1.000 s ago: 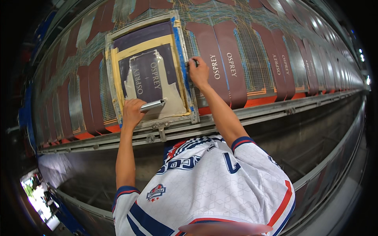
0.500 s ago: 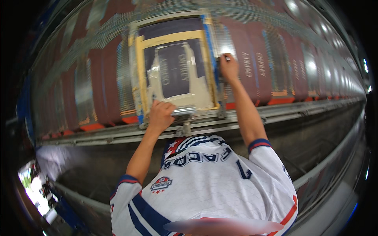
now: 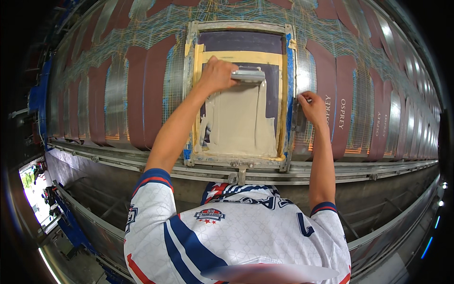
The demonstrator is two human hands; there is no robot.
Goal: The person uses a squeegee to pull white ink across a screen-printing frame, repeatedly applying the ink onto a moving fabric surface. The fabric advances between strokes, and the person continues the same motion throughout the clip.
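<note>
A screen-printing frame (image 3: 190,94) with pale wooden sides lies in front of me, its dark mesh edged with yellow tape (image 3: 241,57). My left hand (image 3: 218,75) is closed round the left end of a metal squeegee (image 3: 249,75), which rests crosswise on the mesh toward its far side. Thick beige ink (image 3: 239,123) covers the mesh on the near side of the squeegee. My right hand (image 3: 314,109) is closed at the frame's right side, above a dark metal bracket (image 3: 296,115). What its fingers grip is small and dark, and mostly hidden.
Maroon cut fabric pieces (image 3: 144,94) lie in rows on a long table, over layers of stained coloured lines. A metal rail (image 3: 350,173) runs along the near table edge, with a clamp (image 3: 242,175) at the frame. Another rail structure (image 3: 378,232) stands behind me.
My left hand has pushed the squeegee from the near end of the frame to the far part, and beige ink now covers the printed shape's middle. My right hand stays beside the frame.
</note>
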